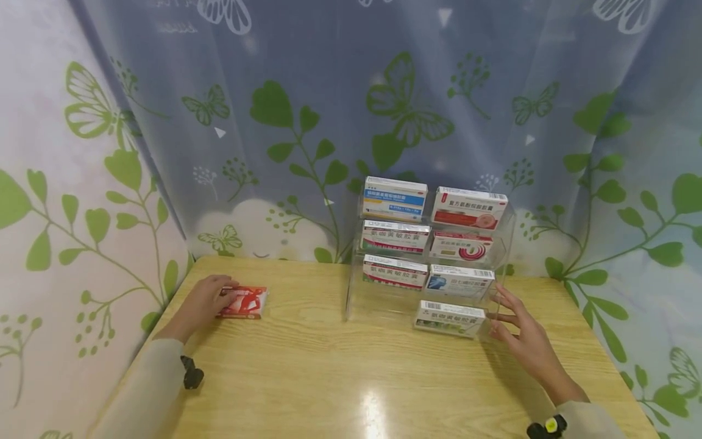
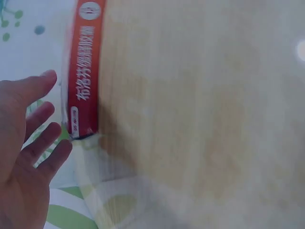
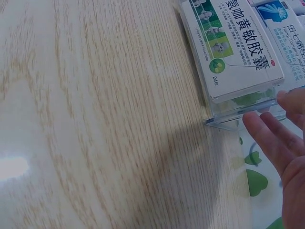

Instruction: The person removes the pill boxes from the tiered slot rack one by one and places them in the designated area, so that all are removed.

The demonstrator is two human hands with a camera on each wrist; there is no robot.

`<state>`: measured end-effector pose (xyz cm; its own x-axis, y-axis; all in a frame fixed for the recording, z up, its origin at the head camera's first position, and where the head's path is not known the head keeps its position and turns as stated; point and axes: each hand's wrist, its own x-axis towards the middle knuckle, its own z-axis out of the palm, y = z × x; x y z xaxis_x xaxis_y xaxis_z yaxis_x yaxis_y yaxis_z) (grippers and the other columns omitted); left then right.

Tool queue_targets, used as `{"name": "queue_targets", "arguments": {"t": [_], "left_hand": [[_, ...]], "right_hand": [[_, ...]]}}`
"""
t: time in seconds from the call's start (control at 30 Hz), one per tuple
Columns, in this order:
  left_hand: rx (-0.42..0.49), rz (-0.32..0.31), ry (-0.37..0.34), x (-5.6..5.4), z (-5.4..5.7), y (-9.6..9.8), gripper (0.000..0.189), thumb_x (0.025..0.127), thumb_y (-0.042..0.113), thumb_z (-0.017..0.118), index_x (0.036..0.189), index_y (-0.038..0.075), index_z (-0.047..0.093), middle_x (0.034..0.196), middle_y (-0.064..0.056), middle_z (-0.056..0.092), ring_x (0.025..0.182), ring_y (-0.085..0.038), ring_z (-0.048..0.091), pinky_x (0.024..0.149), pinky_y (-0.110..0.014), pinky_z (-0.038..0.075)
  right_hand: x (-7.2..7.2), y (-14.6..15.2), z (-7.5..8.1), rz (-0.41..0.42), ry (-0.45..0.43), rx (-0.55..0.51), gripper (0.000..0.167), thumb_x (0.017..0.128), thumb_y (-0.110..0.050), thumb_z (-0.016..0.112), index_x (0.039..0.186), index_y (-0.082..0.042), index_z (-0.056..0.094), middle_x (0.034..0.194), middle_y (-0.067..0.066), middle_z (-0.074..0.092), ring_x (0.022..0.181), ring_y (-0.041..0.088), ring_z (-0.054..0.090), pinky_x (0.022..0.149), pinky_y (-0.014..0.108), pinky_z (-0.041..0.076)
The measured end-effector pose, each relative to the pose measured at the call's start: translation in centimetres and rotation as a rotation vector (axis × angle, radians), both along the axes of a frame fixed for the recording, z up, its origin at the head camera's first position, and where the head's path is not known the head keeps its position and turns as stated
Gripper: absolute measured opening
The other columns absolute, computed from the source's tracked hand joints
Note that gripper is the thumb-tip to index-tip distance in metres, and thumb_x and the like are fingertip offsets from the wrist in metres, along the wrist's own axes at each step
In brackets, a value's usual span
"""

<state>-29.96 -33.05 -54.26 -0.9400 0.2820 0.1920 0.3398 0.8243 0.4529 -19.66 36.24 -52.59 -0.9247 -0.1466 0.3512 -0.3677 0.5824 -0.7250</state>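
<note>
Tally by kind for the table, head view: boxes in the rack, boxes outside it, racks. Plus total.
Boxes in the rack: 7
Red box outside the rack: 1
Clear rack: 1
Total: 9 (8 boxes, 1 rack)

I see a red box (image 2: 86, 69) with white lettering on a yellowish, wood-grained table (image 1: 307, 366). On my feed the lowest racked box (image 1: 450, 319) is white with green, and the blue-grey rear curtain (image 1: 323, 91) carries green leaves and butterflies.
</note>
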Motion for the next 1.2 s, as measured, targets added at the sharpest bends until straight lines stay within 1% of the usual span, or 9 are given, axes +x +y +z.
{"name": "queue_targets", "arguments": {"t": [0.13, 0.2, 0.3, 0.43, 0.53, 0.73, 0.93, 1.1, 1.2], "left_hand": [[-0.036, 0.004, 0.008, 1.2, -0.4, -0.1, 0.031, 0.105, 0.014, 0.072, 0.131, -0.003, 0.074, 0.145, -0.037, 0.060, 0.134, -0.063, 0.054, 0.115, -0.076, 0.042], [-0.025, 0.010, 0.017, 1.8, -0.6, -0.1, 0.031, 0.106, 0.014, 0.071, 0.132, -0.003, 0.074, 0.146, -0.036, 0.059, 0.135, -0.062, 0.054, 0.115, -0.076, 0.042], [0.010, 0.011, 0.028, 2.0, -1.0, 0.0, 0.032, 0.107, 0.014, 0.070, 0.133, -0.005, 0.073, 0.147, -0.035, 0.058, 0.136, -0.061, 0.053, 0.115, -0.076, 0.041], [0.043, 0.013, 0.031, 1.8, -1.2, 0.1, 0.034, 0.108, 0.013, 0.069, 0.136, -0.006, 0.071, 0.150, -0.037, 0.055, 0.138, -0.062, 0.050, 0.116, -0.076, 0.040], [0.054, 0.019, 0.027, 1.3, -1.2, 0.2, 0.034, 0.108, 0.011, 0.068, 0.137, -0.007, 0.069, 0.153, -0.038, 0.053, 0.140, -0.063, 0.049, 0.117, -0.076, 0.039], [0.065, 0.033, 0.023, 0.7, -1.0, 0.3, 0.035, 0.109, 0.009, 0.066, 0.139, -0.009, 0.067, 0.153, -0.040, 0.052, 0.140, -0.064, 0.048, 0.118, -0.076, 0.038], [0.059, 0.031, 0.013, 0.7, -1.0, 0.1, 0.037, 0.110, 0.011, 0.065, 0.141, -0.009, 0.065, 0.154, -0.040, 0.051, 0.142, -0.064, 0.047, 0.118, -0.076, 0.038], [0.067, 0.035, -0.015, 0.8, -0.9, -0.1, 0.041, 0.112, 0.015, 0.063, 0.147, -0.007, 0.061, 0.160, -0.040, 0.044, 0.147, -0.064, 0.040, 0.120, -0.077, 0.034], [0.072, 0.035, -0.007, 0.7, -0.6, 0.2, 0.042, 0.112, 0.016, 0.062, 0.148, -0.005, 0.059, 0.162, -0.039, 0.040, 0.149, -0.063, 0.037, 0.121, -0.078, 0.031]], "right_hand": [[0.0, -0.1, 0.1, 0.001, 0.009, 0.003, 0.086, 0.102, 0.011, 0.067, 0.174, -0.015, 0.028, 0.153, 0.031, 0.052, 0.114, -0.016, 0.062, 0.077, 0.023, 0.066], [0.1, -0.1, 0.1, 0.001, 0.012, 0.002, 0.086, 0.102, 0.011, 0.067, 0.174, -0.016, 0.028, 0.153, 0.031, 0.052, 0.114, -0.017, 0.061, 0.076, 0.022, 0.066], [0.1, 0.0, 0.1, 0.004, 0.020, 0.001, 0.085, 0.102, 0.011, 0.067, 0.173, -0.014, 0.028, 0.153, 0.032, 0.052, 0.114, -0.017, 0.061, 0.076, 0.022, 0.066], [0.1, 0.1, 0.0, 0.013, 0.028, -0.002, 0.085, 0.102, 0.012, 0.067, 0.173, -0.013, 0.028, 0.153, 0.033, 0.052, 0.115, -0.014, 0.063, 0.076, 0.025, 0.067], [0.0, 0.1, -0.1, 0.017, 0.019, -0.011, 0.086, 0.102, 0.012, 0.067, 0.173, -0.014, 0.028, 0.154, 0.032, 0.052, 0.115, -0.013, 0.064, 0.076, 0.025, 0.067], [0.0, 0.1, -0.1, 0.000, -0.012, -0.005, 0.087, 0.103, 0.010, 0.068, 0.174, -0.018, 0.026, 0.157, 0.030, 0.052, 0.115, -0.013, 0.063, 0.079, 0.020, 0.065], [-0.1, 0.1, -0.2, 0.001, -0.011, -0.006, 0.087, 0.103, 0.010, 0.068, 0.174, -0.017, 0.026, 0.156, 0.031, 0.052, 0.115, -0.010, 0.064, 0.079, 0.018, 0.064], [-0.1, 0.1, -0.2, 0.003, -0.012, -0.003, 0.087, 0.103, 0.009, 0.068, 0.174, -0.018, 0.026, 0.156, 0.029, 0.052, 0.115, -0.012, 0.063, 0.079, 0.016, 0.063], [0.0, 0.2, -0.2, -0.001, -0.017, -0.003, 0.087, 0.103, 0.009, 0.068, 0.174, -0.019, 0.026, 0.157, 0.029, 0.052, 0.115, -0.013, 0.062, 0.079, 0.016, 0.063]]}}
